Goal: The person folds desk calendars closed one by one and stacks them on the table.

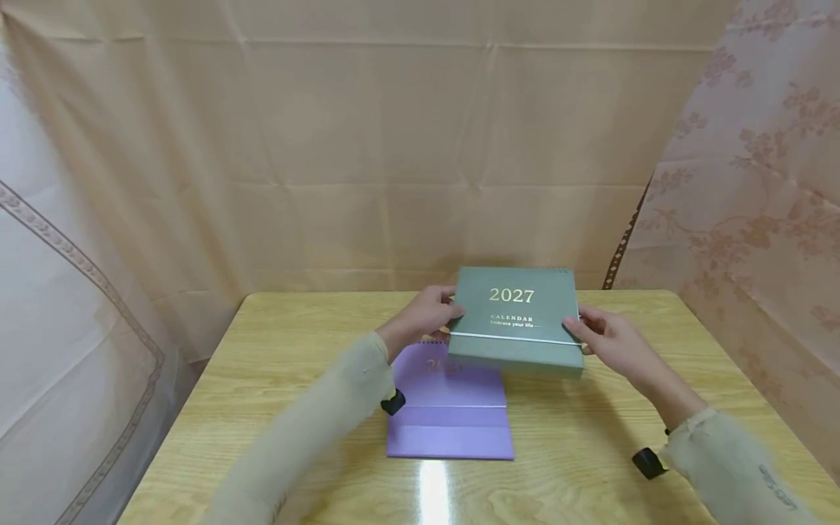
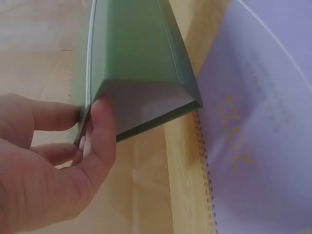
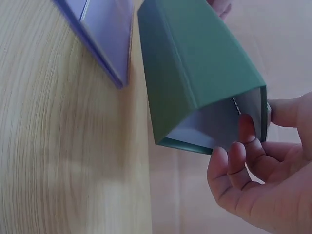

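Both hands hold a green 2027 desk calendar (image 1: pixel 515 313) raised over the table, its front panel facing me and a pale elastic band across it. My left hand (image 1: pixel 429 313) pinches its left edge, thumb on the front. On the opposite edge, my right hand (image 1: pixel 607 335) grips with the thumb in front; in the right wrist view its fingers (image 3: pixel 237 163) reach into the open end of the folded stand. A purple desk calendar (image 1: pixel 449 430) stands on the table below and left, its upper right part hidden behind the green one.
The wooden table (image 1: pixel 295 364) reaches back to a beige curtain (image 1: pixel 367 146). Floral cloth (image 1: pixel 774 182) hangs at the right, and white cloth (image 1: pixel 59 328) with a patterned strip hangs at the left.
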Demonstrator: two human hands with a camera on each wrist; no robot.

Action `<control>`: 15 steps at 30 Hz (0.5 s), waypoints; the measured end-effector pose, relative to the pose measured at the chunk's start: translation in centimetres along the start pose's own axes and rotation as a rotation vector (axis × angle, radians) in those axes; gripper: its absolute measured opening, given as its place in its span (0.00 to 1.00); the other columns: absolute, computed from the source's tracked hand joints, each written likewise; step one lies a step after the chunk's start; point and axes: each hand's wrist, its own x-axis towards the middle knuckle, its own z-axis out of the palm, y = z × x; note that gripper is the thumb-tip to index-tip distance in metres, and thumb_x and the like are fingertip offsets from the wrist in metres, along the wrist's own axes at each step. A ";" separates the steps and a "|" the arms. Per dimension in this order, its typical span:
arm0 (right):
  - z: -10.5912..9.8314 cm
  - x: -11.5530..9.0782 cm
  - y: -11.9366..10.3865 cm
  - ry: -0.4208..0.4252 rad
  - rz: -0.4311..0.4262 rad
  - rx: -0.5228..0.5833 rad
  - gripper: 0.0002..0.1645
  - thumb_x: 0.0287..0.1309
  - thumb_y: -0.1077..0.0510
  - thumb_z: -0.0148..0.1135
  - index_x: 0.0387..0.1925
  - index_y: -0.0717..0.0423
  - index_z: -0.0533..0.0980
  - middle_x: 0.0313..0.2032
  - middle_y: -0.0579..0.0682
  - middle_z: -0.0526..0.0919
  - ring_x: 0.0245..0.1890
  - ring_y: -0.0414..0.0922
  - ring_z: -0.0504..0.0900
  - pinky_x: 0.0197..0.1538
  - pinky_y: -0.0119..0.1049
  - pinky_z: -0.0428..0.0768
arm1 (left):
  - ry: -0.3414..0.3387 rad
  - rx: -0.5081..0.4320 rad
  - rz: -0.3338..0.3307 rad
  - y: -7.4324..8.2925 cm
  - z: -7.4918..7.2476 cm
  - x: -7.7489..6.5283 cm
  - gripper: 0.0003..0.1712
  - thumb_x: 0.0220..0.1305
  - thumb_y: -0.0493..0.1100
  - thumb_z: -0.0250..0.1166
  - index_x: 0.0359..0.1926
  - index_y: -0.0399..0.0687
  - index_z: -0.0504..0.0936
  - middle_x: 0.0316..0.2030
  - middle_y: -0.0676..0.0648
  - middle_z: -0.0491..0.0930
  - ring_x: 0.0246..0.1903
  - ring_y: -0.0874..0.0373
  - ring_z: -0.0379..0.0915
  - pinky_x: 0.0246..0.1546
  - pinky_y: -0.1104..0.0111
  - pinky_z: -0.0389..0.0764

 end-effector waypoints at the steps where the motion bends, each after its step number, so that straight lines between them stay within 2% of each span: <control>1: 0.3 0.1 -0.1 -0.015 0.008 0.020 0.42 0.76 0.42 0.51 0.74 0.69 0.60 0.56 0.65 0.79 0.51 0.48 0.79 0.46 0.37 0.84 | -0.006 0.001 0.000 -0.2 -0.3 -0.4 0.23 0.74 0.35 0.58 0.67 0.41 0.74 0.40 0.41 0.80 0.34 0.53 0.79 0.31 0.60 0.86; 5: 1.4 0.5 -0.5 -0.082 0.025 0.087 0.44 0.75 0.40 0.52 0.77 0.64 0.55 0.62 0.66 0.75 0.57 0.55 0.75 0.55 0.51 0.80 | -0.029 -0.005 -0.006 -0.7 -1.6 -1.7 0.22 0.75 0.36 0.57 0.67 0.40 0.73 0.41 0.41 0.80 0.33 0.53 0.80 0.27 0.62 0.85; 9: 2.5 0.6 -1.0 -0.182 0.050 0.228 0.43 0.76 0.43 0.53 0.79 0.58 0.51 0.68 0.68 0.64 0.63 0.63 0.71 0.55 0.63 0.78 | -0.051 0.000 -0.034 -1.2 -2.8 -2.9 0.19 0.73 0.36 0.57 0.63 0.39 0.75 0.40 0.42 0.80 0.32 0.54 0.79 0.23 0.66 0.83; 13: 3.5 0.6 -1.6 -0.257 0.095 0.372 0.45 0.76 0.43 0.52 0.81 0.51 0.44 0.76 0.67 0.49 0.67 0.65 0.65 0.54 0.61 0.79 | -0.062 0.012 -0.059 -1.7 -3.8 -4.3 0.17 0.72 0.36 0.59 0.59 0.38 0.76 0.41 0.42 0.81 0.32 0.54 0.80 0.22 0.67 0.83; 15: 4.1 0.7 -2.0 -0.279 0.112 0.405 0.46 0.76 0.42 0.52 0.82 0.49 0.42 0.78 0.65 0.45 0.67 0.63 0.64 0.53 0.57 0.80 | -0.047 0.018 -0.064 -2.0 -4.1 -5.3 0.18 0.71 0.36 0.60 0.60 0.39 0.76 0.41 0.42 0.80 0.33 0.54 0.80 0.23 0.67 0.83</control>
